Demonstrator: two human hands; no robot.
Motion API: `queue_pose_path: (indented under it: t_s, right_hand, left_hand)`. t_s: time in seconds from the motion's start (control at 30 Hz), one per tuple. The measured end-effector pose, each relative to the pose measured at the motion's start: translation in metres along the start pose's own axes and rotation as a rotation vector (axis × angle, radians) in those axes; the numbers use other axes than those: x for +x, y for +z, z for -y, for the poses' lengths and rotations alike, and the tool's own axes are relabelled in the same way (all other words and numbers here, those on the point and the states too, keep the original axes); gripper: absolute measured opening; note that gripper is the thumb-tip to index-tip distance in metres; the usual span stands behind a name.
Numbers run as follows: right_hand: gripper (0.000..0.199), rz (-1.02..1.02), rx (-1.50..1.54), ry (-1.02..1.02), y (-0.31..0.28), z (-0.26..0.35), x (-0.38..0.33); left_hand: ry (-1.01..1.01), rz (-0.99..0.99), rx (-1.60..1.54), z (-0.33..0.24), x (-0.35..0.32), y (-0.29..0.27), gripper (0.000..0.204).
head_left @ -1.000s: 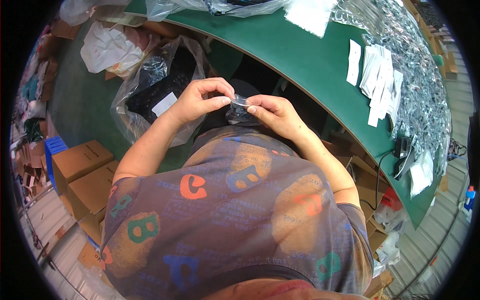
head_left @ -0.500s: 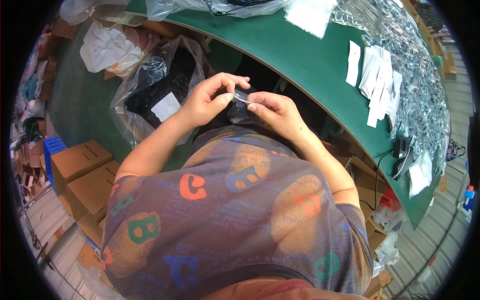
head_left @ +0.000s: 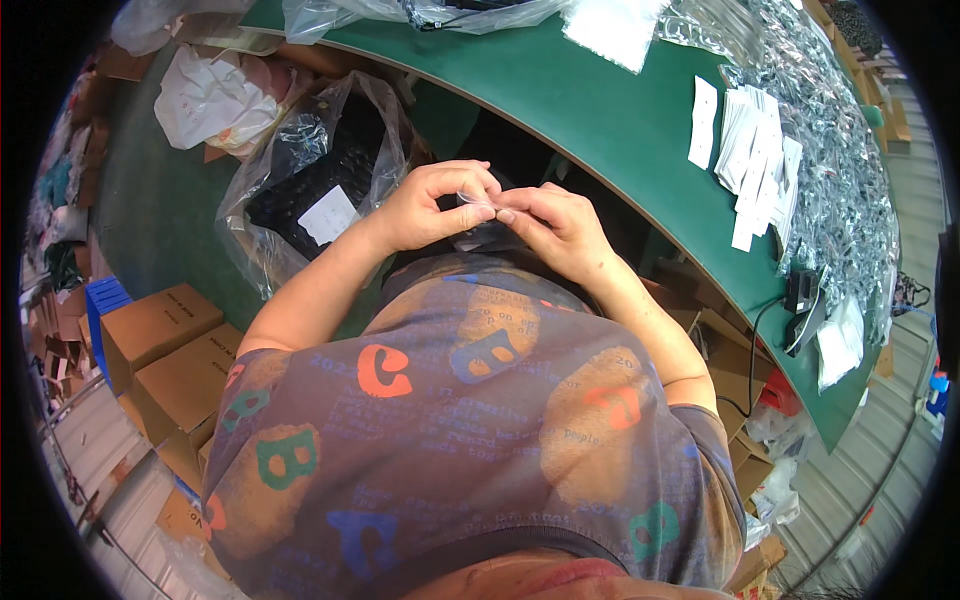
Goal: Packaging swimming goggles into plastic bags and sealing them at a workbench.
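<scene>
Both hands meet in front of my belly, pinching the upper edge of a small clear plastic bag point(head_left: 484, 238). My left hand point(head_left: 425, 208) is closed, thumb against forefinger, with a thin curl of the film standing up between them. My right hand point(head_left: 560, 225) is closed too, its thumb and forefinger gripping the same edge right beside the left fingertips. The rest of the bag hangs below my fingers, partly covered by them, and what it may contain cannot be made out.
On the left lies a large clear bag point(head_left: 250, 225) of black items with a white label point(head_left: 328, 214). The green table point(head_left: 560, 110) curves ahead and right, bearing white paper strips point(head_left: 750, 150) and a heap of small clear packets point(head_left: 845, 210). Cardboard boxes point(head_left: 165, 320) stand at left.
My left fingers have come down and closed on the bag's edge. Both hands' fingertips are now nearly together, and the strip of film between them is shorter.
</scene>
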State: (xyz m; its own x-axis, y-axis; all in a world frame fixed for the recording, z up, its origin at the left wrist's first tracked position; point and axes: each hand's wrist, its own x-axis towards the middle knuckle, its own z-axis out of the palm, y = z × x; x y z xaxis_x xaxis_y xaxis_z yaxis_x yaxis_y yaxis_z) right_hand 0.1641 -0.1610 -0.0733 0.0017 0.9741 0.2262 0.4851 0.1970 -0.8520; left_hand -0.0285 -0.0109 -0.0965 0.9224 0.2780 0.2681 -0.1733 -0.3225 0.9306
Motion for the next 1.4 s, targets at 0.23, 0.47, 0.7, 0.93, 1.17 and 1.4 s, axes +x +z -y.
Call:
queue_pose_path:
  t_s: [0.23, 0.47, 0.7, 0.93, 1.17, 1.4]
  right_hand:
    - [0.018, 0.028, 0.029, 0.035, 0.004, -0.022, -0.001]
    - [0.027, 0.038, 0.367, 0.499, -0.002, -0.040, 0.003]
    - [0.018, -0.011, 0.354, 0.445, -0.017, -0.031, -0.014]
    - [0.012, -0.118, 0.341, 0.395, -0.014, -0.029, -0.022]
    - [0.012, -0.142, 0.261, 0.291, -0.012, -0.032, -0.023]
    - [0.012, -0.156, 0.317, 0.321, -0.002, -0.042, -0.026]
  left_hand:
    - [-0.217, -0.014, -0.263, 0.016, -0.014, 0.014, 0.012]
    - [-0.293, -0.266, -0.503, 0.060, -0.013, 0.051, 0.010]
    - [-0.329, -0.282, -0.554, 0.055, -0.010, 0.048, 0.010]
    - [-0.327, -0.293, -0.551, 0.048, -0.006, 0.046, 0.011]
    - [-0.344, -0.321, -0.502, 0.045, -0.003, 0.046, 0.015]
    - [-0.315, -0.355, -0.389, 0.033, -0.001, 0.047, 0.021]
